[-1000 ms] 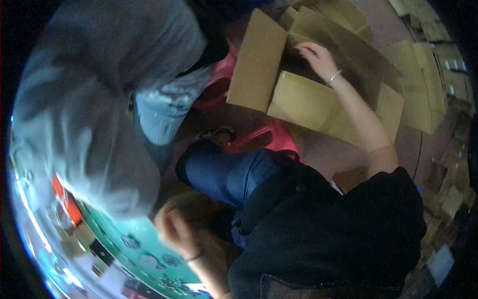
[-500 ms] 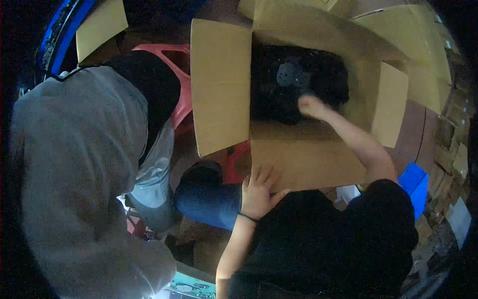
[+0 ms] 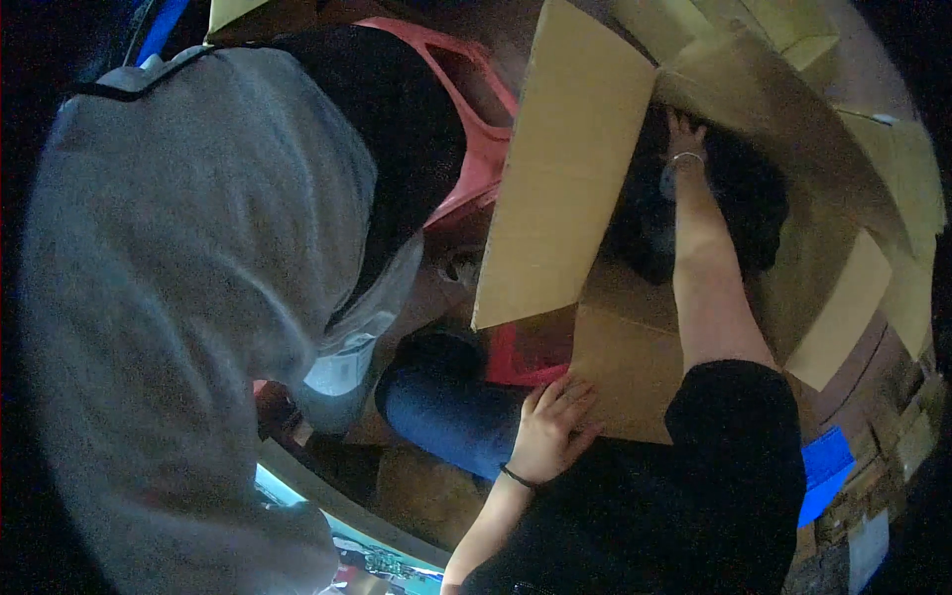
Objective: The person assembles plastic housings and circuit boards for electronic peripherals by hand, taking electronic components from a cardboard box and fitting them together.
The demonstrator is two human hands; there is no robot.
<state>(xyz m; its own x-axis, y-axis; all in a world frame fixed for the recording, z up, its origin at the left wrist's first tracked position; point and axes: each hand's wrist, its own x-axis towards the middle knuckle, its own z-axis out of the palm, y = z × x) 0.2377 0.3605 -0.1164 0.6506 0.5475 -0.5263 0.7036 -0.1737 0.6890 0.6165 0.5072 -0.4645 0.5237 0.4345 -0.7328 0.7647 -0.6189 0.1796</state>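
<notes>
A large cardboard box [image 3: 627,362] stands open in front of me, flaps folded outward. Dark black contents that look soft [image 3: 749,213] fill its inside; I cannot make out their kind. My right hand [image 3: 686,139] reaches deep into the box, fingers spread over the black contents near the far left corner. A light band circles that wrist. My left hand [image 3: 555,424] lies with its fingers over the edge of the near flap, a dark band on its wrist. Neither hand grips anything that I can see. The tall left flap [image 3: 565,164] stands outward.
At the left a person in grey clothing [image 3: 198,228] is close by, with a pink plastic chair [image 3: 486,164] beyond. A grey bin [image 3: 342,387] is below the chair. Bright blue material [image 3: 825,474] and more cardboard [image 3: 897,188] lie on the right.
My right hand has moved from a curled shape near the box's middle to spread fingers farther in. The view has swung, so box and person appear farther right. My left hand stays on the near flap.
</notes>
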